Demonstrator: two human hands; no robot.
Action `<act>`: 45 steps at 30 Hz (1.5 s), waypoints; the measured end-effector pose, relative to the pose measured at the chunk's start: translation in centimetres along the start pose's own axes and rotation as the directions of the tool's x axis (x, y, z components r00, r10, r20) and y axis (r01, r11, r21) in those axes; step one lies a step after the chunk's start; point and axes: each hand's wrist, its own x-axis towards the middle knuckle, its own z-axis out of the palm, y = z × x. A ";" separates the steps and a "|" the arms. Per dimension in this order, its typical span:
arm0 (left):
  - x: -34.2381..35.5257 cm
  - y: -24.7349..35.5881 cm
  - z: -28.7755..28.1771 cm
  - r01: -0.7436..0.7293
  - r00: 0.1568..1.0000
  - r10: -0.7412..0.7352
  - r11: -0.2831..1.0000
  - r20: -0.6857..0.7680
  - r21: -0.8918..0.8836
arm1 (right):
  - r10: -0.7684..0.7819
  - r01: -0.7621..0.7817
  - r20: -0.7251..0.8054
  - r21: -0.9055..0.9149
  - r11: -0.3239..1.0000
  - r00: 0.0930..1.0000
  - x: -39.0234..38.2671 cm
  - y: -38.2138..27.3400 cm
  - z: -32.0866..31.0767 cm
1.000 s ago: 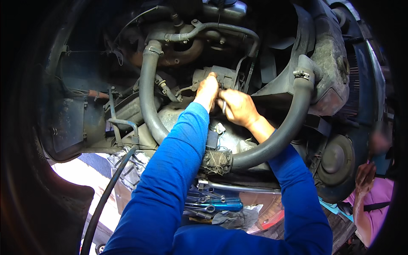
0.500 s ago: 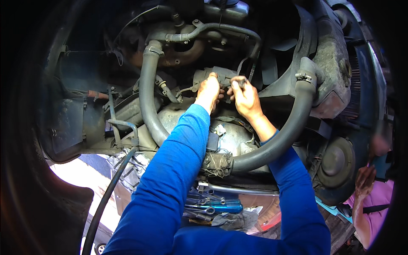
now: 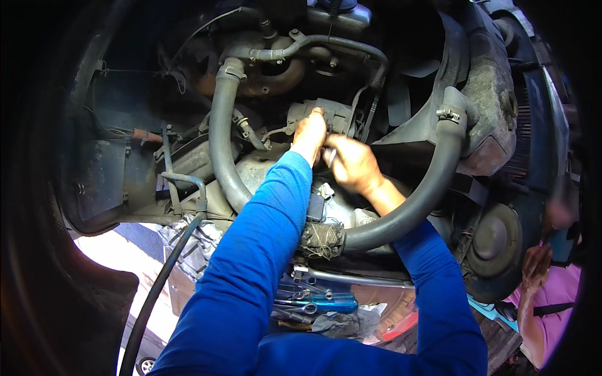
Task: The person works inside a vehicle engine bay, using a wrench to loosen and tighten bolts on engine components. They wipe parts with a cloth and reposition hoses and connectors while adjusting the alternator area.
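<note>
Deep in a vehicle's engine bay, my left hand point(image 3: 310, 133) is at the front of a grey cylindrical metal part point(image 3: 332, 113). Its fingers are curled, and whatever they grip is hidden behind the hand. Just to the right and a little lower, my right hand point(image 3: 356, 164) is closed, fingertips close to the left palm. A small dark piece shows at its fingers, too little of it to name. A thick grey hose point(image 3: 401, 229) curves across my right forearm, joined by a wire-wrapped sleeve point(image 3: 323, 240) near my left sleeve.
Another hose length point(image 3: 221, 138) rises on the left to a clamp. Below my arms lie several wrenches point(image 3: 307, 308), a blue-handled tool point(image 3: 335, 302) and a grey rag point(image 3: 342, 324). A radiator tank point(image 3: 489, 119) stands right. Another person's hand point(image 3: 537, 266) shows at far right.
My right hand has moved down and left toward my left hand, turning so the dark-ended piece in its fingers is now mostly hidden. The left hand stays at the grey part.
</note>
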 end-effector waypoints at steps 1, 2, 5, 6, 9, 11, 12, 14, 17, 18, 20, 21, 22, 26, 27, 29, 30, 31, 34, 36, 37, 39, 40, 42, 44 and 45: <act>-0.1 0.0 0.0 0.077 0.993 -0.072 0.996 0.097 -0.045 | -0.020 0.034 0.123 -0.109 0.994 0.992 -0.8 -0.4 -0.3; -0.3 0.0 0.1 0.090 0.990 -0.084 0.995 0.110 -0.052 | 0.041 0.027 0.275 -0.239 0.971 0.961 -1.0 -0.5 -0.7; -1.2 0.3 -0.2 0.098 0.983 -0.088 0.994 0.164 -0.054 | 0.047 -0.034 -0.141 0.092 0.995 0.989 2.9 1.2 -1.2; -1.4 0.5 -0.3 0.111 0.978 -0.097 0.992 0.182 -0.067 | 0.408 -0.390 -0.097 0.157 0.907 0.908 4.9 2.2 -1.4; -1.6 0.8 -0.4 0.119 0.976 -0.105 0.991 0.191 -0.065 | 0.646 -0.646 -0.055 0.021 0.763 0.761 9.3 4.6 -1.1; -1.4 0.7 -0.3 0.076 0.991 -0.070 0.996 0.117 -0.051 | 0.570 -0.566 -0.077 0.069 0.822 0.818 8.0 4.1 -0.6; -1.2 0.6 -0.3 0.062 0.992 -0.057 0.997 0.114 -0.041 | 0.498 -0.478 -0.135 0.156 0.864 0.857 6.1 3.3 -0.3; -0.9 0.4 -0.2 0.035 0.994 -0.034 0.999 0.102 -0.016 | 0.319 -0.299 -0.171 0.137 0.944 0.932 1.3 1.2 -0.1; -0.8 0.3 -0.1 0.063 0.991 -0.061 0.998 0.115 -0.014 | -0.017 0.032 0.102 -0.146 0.989 0.995 -1.8 -0.4 -0.2; -0.8 0.4 0.0 0.070 0.989 -0.067 0.997 0.130 -0.019 | -0.065 0.081 0.108 -0.157 0.984 0.992 -1.3 -0.1 -0.6; -1.1 0.5 -0.2 0.002 0.996 -0.002 1.000 0.086 0.003 | -0.066 0.066 -0.110 -0.006 0.998 0.992 2.1 1.0 -0.7; -1.2 0.6 -0.3 0.042 0.988 -0.037 0.999 0.152 -0.034 | 0.252 -0.236 -0.156 0.110 0.965 0.955 4.2 1.7 -0.5; -1.3 0.5 -0.3 0.097 0.974 -0.081 0.993 0.212 -0.067 | 0.523 -0.522 -0.145 0.048 0.852 0.840 6.7 3.0 -0.4; -0.9 0.5 -0.4 0.040 0.991 -0.034 0.998 0.127 -0.046 | 0.615 -0.605 -0.215 0.116 0.788 0.759 8.1 4.1 0.7; -0.8 0.4 -0.4 0.038 0.995 -0.032 0.998 0.093 -0.057 | 0.603 -0.578 -0.173 0.175 0.797 0.779 6.2 3.5 0.8; -0.6 0.3 -0.2 0.045 0.994 -0.041 0.998 0.101 -0.045 | 0.313 -0.287 -0.214 0.145 0.947 0.925 1.8 1.8 1.0; -0.6 0.2 -0.1 0.052 0.991 -0.048 0.998 0.125 -0.028 | 0.160 -0.156 -0.146 0.040 0.987 0.976 -0.1 1.2 0.7; -0.6 0.3 0.0 0.071 0.995 -0.069 0.997 0.075 -0.028 | 0.025 -0.028 -0.025 -0.125 0.992 0.999 -1.2 0.7 0.5; -1.0 0.4 0.1 0.082 0.993 -0.071 0.989 0.089 -0.121 | -0.173 0.207 0.154 -0.240 0.949 0.973 0.4 1.1 -0.8; -1.5 0.5 0.1 0.099 0.989 -0.087 0.989 0.118 -0.108 | 0.175 -0.171 -0.100 0.041 0.984 0.980 4.6 1.9 -0.5; -1.5 0.7 -0.1 0.117 0.977 -0.096 0.988 0.193 -0.103 | 0.436 -0.432 -0.083 0.065 0.900 0.896 7.6 3.4 -1.0; -1.5 0.8 -0.3 0.114 0.979 -0.097 0.989 0.179 -0.091 | 0.774 -0.758 0.018 0.219 0.615 0.633 9.9 4.2 -1.1; -1.4 0.9 -0.4 0.109 0.980 -0.092 0.990 0.175 -0.089 | 0.717 -0.717 -0.063 0.032 0.697 0.694 9.8 4.1 -0.6; -1.0 1.0 -0.4 0.091 0.985 -0.079 0.993 0.155 -0.074 | 0.530 -0.520 -0.074 0.120 0.846 0.845 6.6 2.9 0.0; -0.9 0.8 -0.3 0.074 0.991 -0.069 0.996 0.113 -0.047 | 0.260 -0.248 -0.110 0.113 0.962 0.959 2.0 1.4 0.2; -0.8 0.8 -0.2 0.082 0.994 -0.077 0.995 0.083 -0.054 | 0.147 -0.148 -0.040 -0.038 0.988 0.988 0.2 0.9 0.1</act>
